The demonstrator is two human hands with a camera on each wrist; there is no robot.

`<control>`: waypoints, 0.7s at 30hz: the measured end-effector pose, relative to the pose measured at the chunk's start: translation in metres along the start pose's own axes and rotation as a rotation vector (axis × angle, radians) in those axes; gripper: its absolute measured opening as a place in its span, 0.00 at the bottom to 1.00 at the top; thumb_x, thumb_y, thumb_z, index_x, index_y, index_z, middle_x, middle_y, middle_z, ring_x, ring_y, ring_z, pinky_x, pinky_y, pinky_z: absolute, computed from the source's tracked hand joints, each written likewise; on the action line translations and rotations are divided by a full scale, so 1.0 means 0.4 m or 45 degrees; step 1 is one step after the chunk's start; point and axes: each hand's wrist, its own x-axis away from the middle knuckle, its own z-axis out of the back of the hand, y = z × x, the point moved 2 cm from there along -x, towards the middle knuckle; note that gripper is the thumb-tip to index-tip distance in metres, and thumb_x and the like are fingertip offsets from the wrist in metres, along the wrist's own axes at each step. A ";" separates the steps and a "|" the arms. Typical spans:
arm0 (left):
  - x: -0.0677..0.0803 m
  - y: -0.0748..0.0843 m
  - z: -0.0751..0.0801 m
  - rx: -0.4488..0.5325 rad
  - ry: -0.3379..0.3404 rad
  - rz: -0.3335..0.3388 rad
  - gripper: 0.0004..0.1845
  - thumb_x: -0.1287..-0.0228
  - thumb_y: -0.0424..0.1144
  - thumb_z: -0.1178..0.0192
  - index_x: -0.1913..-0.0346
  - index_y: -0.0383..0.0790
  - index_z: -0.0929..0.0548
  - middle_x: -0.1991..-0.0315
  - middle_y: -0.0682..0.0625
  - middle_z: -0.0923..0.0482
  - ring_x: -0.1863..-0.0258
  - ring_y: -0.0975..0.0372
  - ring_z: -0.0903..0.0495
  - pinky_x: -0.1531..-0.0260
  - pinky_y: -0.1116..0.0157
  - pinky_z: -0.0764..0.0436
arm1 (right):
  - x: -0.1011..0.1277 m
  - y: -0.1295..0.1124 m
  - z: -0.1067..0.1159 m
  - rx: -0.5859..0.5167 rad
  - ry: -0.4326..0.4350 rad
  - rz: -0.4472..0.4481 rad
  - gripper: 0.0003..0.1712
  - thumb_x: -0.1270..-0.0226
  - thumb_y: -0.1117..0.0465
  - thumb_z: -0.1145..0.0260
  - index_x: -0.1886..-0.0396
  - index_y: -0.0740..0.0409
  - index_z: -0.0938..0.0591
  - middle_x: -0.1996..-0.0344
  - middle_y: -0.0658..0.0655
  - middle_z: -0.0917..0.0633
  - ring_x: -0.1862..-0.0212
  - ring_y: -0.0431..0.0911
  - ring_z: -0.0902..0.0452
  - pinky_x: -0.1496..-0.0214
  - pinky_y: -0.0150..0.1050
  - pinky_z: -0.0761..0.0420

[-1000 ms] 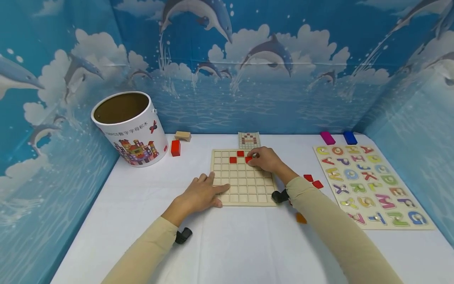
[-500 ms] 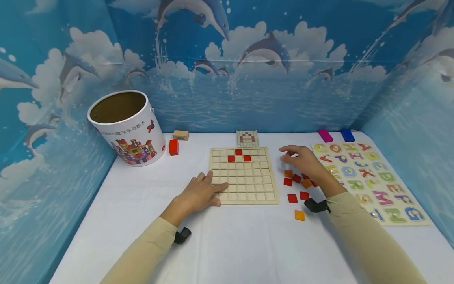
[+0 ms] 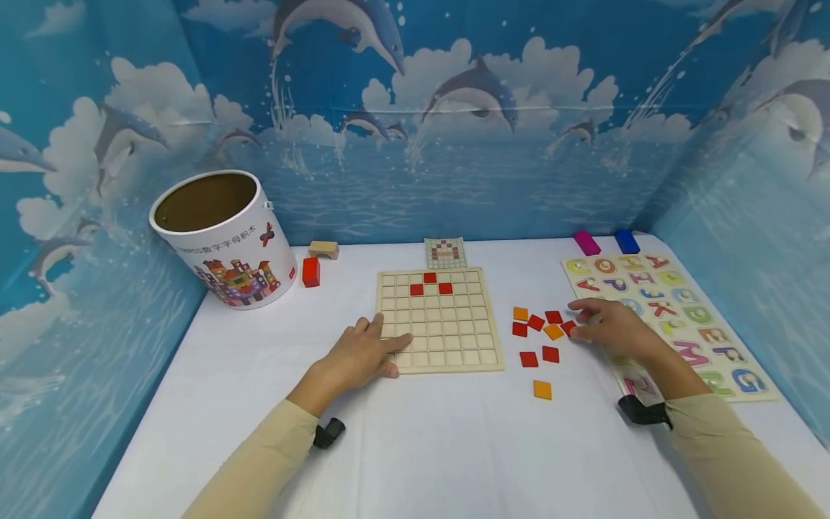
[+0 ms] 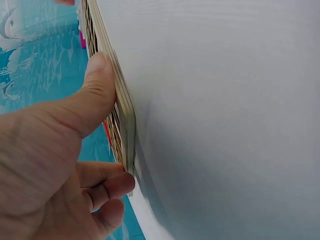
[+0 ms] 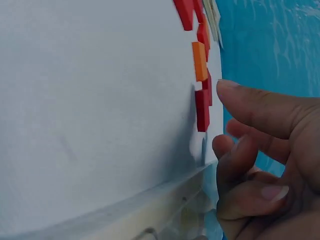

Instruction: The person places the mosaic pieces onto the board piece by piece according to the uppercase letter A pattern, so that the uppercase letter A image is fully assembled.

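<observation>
A square wooden grid board (image 3: 447, 324) lies mid-table with 3 red tiles (image 3: 430, 277) set in its upper rows. My left hand (image 3: 357, 353) holds its lower left corner; one finger stretches over the squares. In the left wrist view, the thumb (image 4: 100, 80) presses the board's edge (image 4: 125, 110) and other fingers curl against the side. My right hand (image 3: 616, 328) hovers by a red tile (image 3: 568, 329) at the right end of a loose group. In the right wrist view, thumb and fingers are apart, with a gap to the red tile (image 5: 202, 111).
Loose red and orange tiles (image 3: 542, 390) lie right of the board. A pattern card (image 3: 445, 253) is behind it. An alphabet puzzle board (image 3: 733, 386) lies at right, partly under my right arm. A white bucket (image 3: 227, 252), red block (image 3: 311, 272) and wooden block (image 3: 323, 249) stand back left.
My right hand has left a red tile on the board and moved right, past the loose tiles to their right end. My left hand stays at the board's corner. The view has shifted slightly.
</observation>
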 end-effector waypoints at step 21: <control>0.002 -0.003 -0.004 0.031 0.015 0.001 0.37 0.35 0.58 0.35 0.24 0.65 0.32 0.22 0.30 0.45 0.40 0.48 0.34 0.45 0.54 0.31 | -0.009 -0.011 -0.035 0.129 0.104 -0.016 0.22 0.34 0.56 0.26 0.46 0.59 0.23 0.59 0.61 0.20 0.56 0.54 0.26 0.59 0.43 0.24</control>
